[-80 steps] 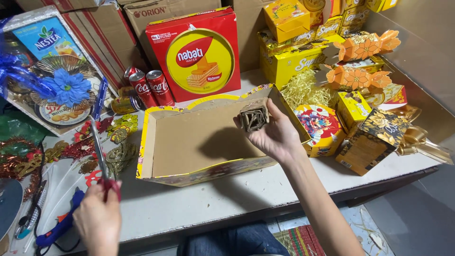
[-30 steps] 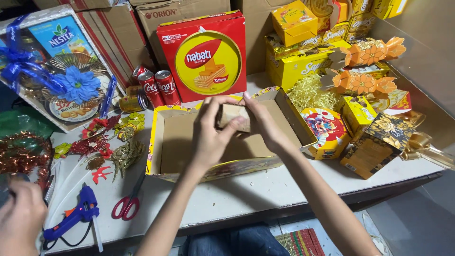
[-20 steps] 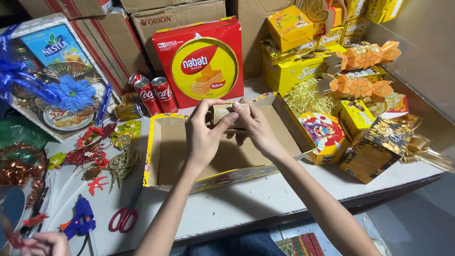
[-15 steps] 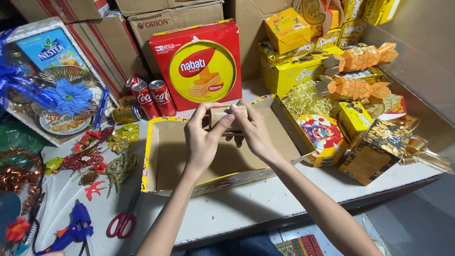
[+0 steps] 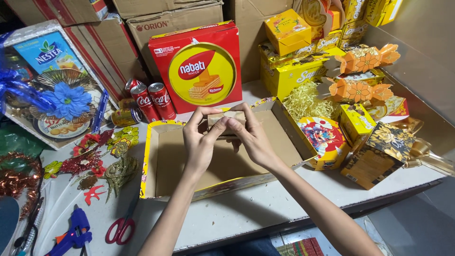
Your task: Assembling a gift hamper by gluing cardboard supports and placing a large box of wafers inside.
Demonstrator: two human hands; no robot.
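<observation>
Here, both hands meet over the far half of an open cardboard tray [image 5: 175,166], a shallow brown box with a yellow patterned rim that lies on the white table [image 5: 246,213]. The left hand [image 5: 199,142] and the right hand [image 5: 253,137] share a small folded cardboard piece [image 5: 227,118], raised just above the tray's floor near its back wall. Each grip is closed on that piece: thumbs and forefingers pinch its upper corners from either side, and the remaining fingers curl beneath it.

Behind the tray a large red wafer box [image 5: 199,66] stands upright, with three red soda cans [image 5: 149,99] just to its left. To the right of the tray lies a heap of yellow shredded paper [image 5: 303,102], next to yellow cartons [image 5: 289,71] and a dark gold-patterned box [image 5: 374,154]. On the left of the table sit gold and red leaf decorations [image 5: 102,163], red-handled scissors [image 5: 121,227] and a blue glue gun [image 5: 76,232] near the front edge. A wrapped hamper with a blue flower [image 5: 66,102] leans at the far left.
</observation>
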